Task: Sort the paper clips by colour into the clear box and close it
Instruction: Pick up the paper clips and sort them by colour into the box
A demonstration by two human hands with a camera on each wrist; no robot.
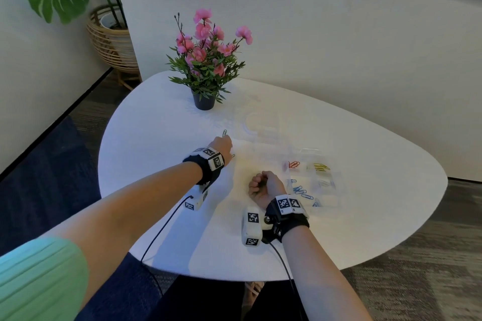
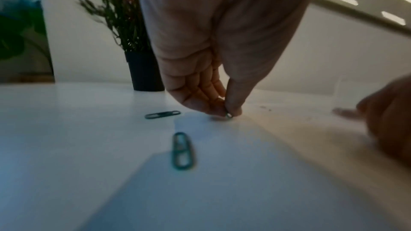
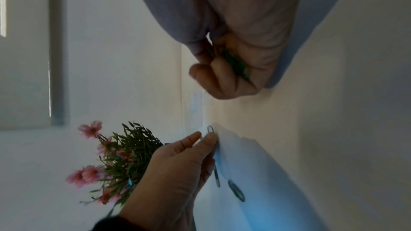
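Left hand [image 2: 200,80] pinches green clip [image 2: 228,115] flat on table [image 1: 365,164]; thin wire may slip. Right hand [image 3: 231,69] fisted round green clips [image 3: 237,64]; could spill. 2 loose clips [image 2: 182,150] near.

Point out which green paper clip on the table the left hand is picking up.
The clip pinched under the left hand's fingertips, not the two lying free.

Smooth white table [image 1: 161,122], clear plastic box [image 1: 326,190]

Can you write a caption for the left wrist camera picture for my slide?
Left hand pinches a paper clip off the white table, with two green clips nearby.
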